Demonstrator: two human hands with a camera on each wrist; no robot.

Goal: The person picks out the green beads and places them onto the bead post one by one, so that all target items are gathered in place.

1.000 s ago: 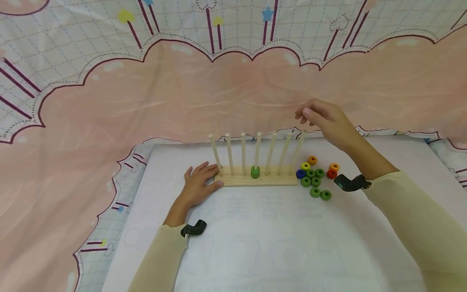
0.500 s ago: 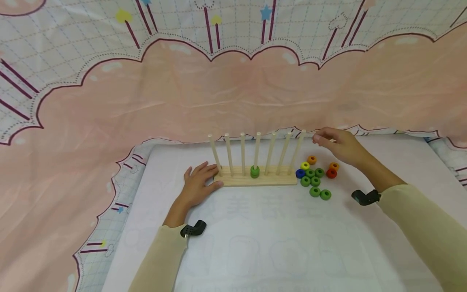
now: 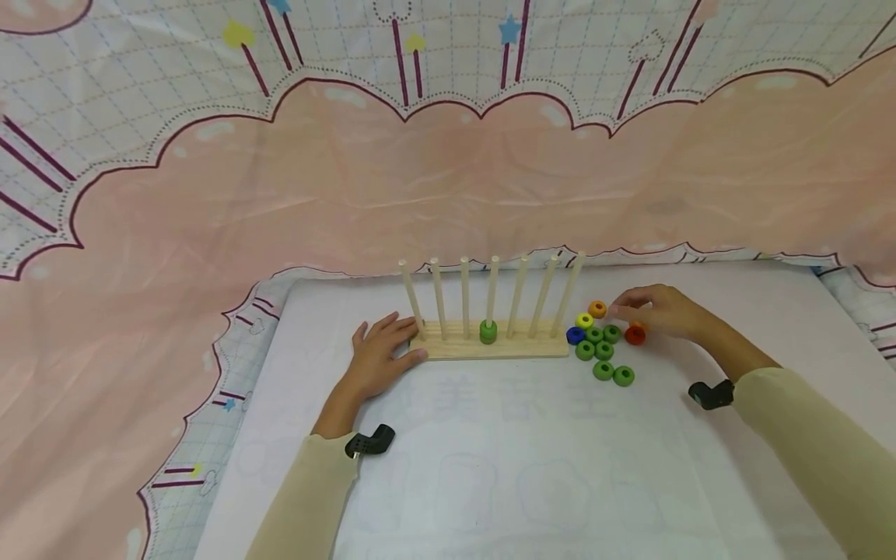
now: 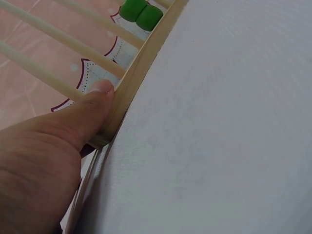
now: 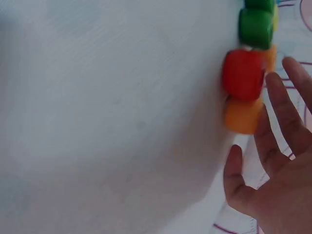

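Observation:
A wooden base [image 3: 448,350] with several upright pegs stands mid-table, green beads [image 3: 488,332] stacked on its middle peg. My left hand [image 3: 378,354] holds the base's left end, thumb along the front edge in the left wrist view, fingers behind. At the right, my right hand [image 3: 661,309] is over the beads with nothing in its grasp; its fingers are spread beside an orange bead [image 5: 242,116] and a red bead [image 5: 243,75] in the right wrist view. The head view shows that orange bead partly hidden under the hand. Another orange bead [image 3: 597,309] lies near the fingertips.
Right of the base lie a yellow bead [image 3: 584,320], a blue bead [image 3: 575,335] and several loose green beads [image 3: 603,370]. A white sheet [image 3: 490,467] covers the table. Behind it hangs a pink patterned cloth [image 3: 420,194].
My right hand has come down from above the right end of the pegs to the loose beads, moving right and nearer. The left hand stays at the base.

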